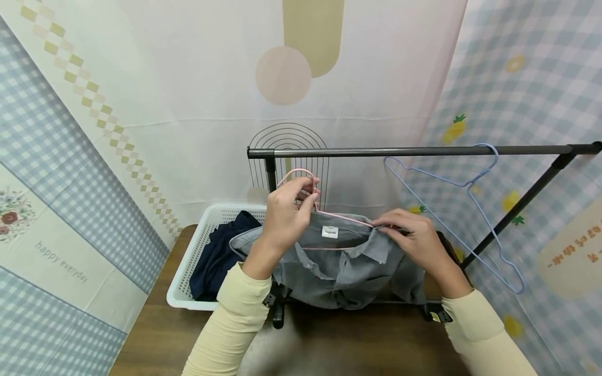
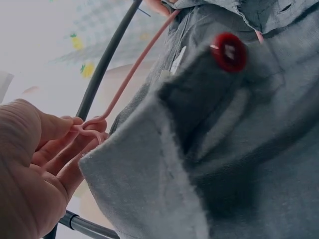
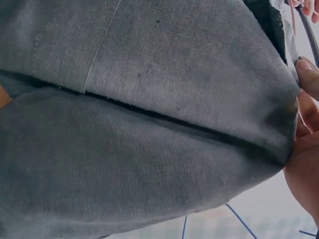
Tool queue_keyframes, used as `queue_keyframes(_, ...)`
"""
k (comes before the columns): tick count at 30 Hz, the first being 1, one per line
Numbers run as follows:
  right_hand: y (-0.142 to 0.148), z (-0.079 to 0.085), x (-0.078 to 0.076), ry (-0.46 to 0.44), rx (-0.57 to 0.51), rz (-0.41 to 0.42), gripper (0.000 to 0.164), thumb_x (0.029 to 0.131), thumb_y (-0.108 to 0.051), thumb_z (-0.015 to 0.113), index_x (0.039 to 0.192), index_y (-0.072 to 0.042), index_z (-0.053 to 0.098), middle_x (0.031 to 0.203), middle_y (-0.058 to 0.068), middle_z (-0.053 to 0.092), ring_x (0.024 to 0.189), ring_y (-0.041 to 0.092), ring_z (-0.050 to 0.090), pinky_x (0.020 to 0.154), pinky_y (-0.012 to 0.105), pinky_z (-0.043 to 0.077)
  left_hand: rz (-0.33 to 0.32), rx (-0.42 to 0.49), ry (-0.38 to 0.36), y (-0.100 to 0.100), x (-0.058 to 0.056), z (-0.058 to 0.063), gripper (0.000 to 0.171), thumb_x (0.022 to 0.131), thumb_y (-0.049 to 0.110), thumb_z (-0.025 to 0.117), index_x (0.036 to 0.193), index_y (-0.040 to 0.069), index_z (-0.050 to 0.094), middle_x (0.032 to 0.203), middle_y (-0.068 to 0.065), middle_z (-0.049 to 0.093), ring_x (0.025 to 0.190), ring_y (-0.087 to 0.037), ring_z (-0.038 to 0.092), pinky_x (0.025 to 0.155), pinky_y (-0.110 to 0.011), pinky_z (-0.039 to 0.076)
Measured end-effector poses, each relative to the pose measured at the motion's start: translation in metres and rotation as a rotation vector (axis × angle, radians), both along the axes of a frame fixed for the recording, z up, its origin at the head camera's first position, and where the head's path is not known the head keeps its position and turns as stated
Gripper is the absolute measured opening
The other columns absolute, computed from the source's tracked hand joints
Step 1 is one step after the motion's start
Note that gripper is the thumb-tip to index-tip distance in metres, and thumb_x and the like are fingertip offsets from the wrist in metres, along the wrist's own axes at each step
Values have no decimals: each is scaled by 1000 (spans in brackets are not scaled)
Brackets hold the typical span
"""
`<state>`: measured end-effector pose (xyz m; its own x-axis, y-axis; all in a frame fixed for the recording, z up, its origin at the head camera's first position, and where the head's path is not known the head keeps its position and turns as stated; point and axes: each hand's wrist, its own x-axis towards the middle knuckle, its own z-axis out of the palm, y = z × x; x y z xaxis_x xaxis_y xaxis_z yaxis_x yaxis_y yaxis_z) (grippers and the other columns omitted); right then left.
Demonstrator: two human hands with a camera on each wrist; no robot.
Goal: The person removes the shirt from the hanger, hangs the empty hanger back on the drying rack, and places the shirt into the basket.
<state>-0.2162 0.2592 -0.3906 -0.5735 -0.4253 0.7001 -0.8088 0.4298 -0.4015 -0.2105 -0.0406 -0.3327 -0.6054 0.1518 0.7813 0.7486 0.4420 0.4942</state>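
A grey collared shirt [image 1: 312, 290] hangs between the two hands, its neck opening facing up and a white label [image 1: 330, 232] showing inside. A pink hanger [image 2: 133, 69] runs into the shirt, part of it hidden under the cloth. My left hand [image 1: 284, 214] pinches this hanger at the base of its hook, thumb against fingers, as the left wrist view also shows. Over on the right, my right hand [image 1: 416, 237] pinches the shirt's edge near the collar and shoulder, close to the hanger's arm. A red button-like disc [image 2: 229, 52] shows near the collar in the left wrist view.
A black clothes rail [image 1: 357, 152] crosses behind the hands. On its right part hangs a bare blue hanger [image 1: 437, 180]. To the left, a white basket [image 1: 181, 282] holds dark navy cloth [image 1: 213, 256] on a brown wooden table [image 1: 155, 334]. Patterned cloth lines the walls.
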Motion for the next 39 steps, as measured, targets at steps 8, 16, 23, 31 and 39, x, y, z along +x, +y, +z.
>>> queue_keyframes(8, 13, -9, -1, 5, -98, 44, 44, 74, 26, 74, 103, -6, 81, 97, 8, 76, 93, 6, 68, 78, 12, 51, -10, 12, 43, 1, 0, -3, 19, 95, -2, 71, 114, -4, 71, 100, -16, 74, 77, -21, 74, 66, -21, 60)
queue_keyframes(16, 34, -16, 2, -128, -200, 39, 39, 81, 28, 67, 104, -2, 79, 100, 11, 74, 93, 7, 66, 75, 13, 52, -15, 47, 41, 0, 0, -3, 17, 95, -3, 70, 111, -6, 71, 103, -20, 73, 77, -23, 74, 66, -21, 60)
queue_keyframes(23, 48, -24, 2, -178, -266, 33, 33, 86, 27, 63, 102, 2, 78, 102, 12, 74, 96, 8, 68, 77, 13, 53, -17, 49, 31, -2, 2, -3, 17, 96, -1, 70, 113, -4, 71, 103, -17, 73, 78, -21, 74, 67, -21, 60)
queue_keyframes(31, 59, -37, 0, -231, -280, -47, 29, 89, 21, 65, 101, -1, 80, 102, 10, 76, 97, 4, 69, 81, 13, 54, -12, 44, 34, 0, 0, -4, 16, 95, -3, 71, 111, -4, 72, 100, -17, 74, 77, -21, 74, 67, -21, 61)
queue_keyframes(39, 65, -61, -4, -334, -400, -105, 24, 93, 16, 64, 101, 0, 80, 106, -5, 78, 97, 0, 70, 79, 11, 54, 8, 12, 26, 4, 2, -3, 15, 94, -4, 71, 109, -5, 72, 100, -17, 75, 76, -21, 74, 67, -22, 61)
